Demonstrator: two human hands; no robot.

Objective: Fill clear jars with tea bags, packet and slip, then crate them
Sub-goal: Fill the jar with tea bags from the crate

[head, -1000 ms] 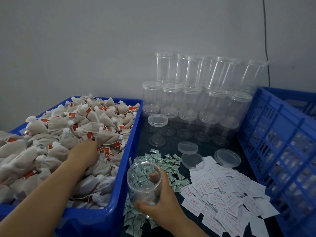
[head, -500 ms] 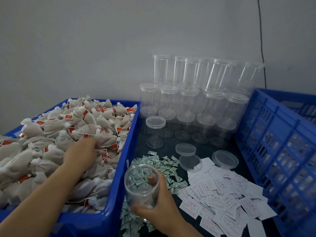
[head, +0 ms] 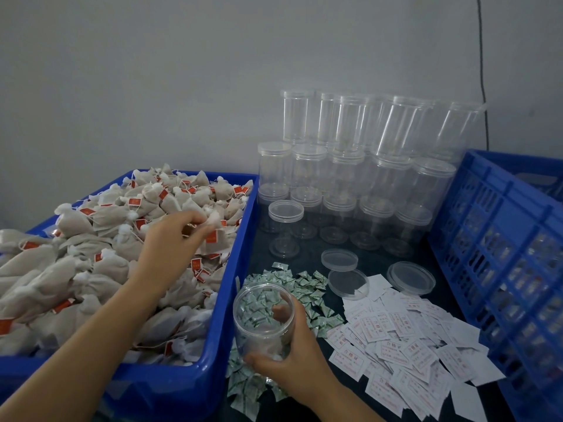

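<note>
Left hand: your left hand (head: 170,248) is over the blue bin (head: 213,354) at the bench's left edge, fingers (head: 201,222) pinching one tea bag (head: 213,231) just above the heap.
Right hand: your right hand (head: 292,357) grips the open jar (head: 264,321) near the bench's front edge, fingers curled round its wall.
Jar: upright, lidless, over the green-and-white packets (head: 292,287); contents cannot be made out.
Slips: white slips (head: 405,348) spread toward the front right.
Lids: three loose lids (head: 409,277) lie behind the slips.
Stock: stacked empty jars (head: 359,178) along the back edge.
Crate: blue crate (head: 502,254) at the right edge.
</note>
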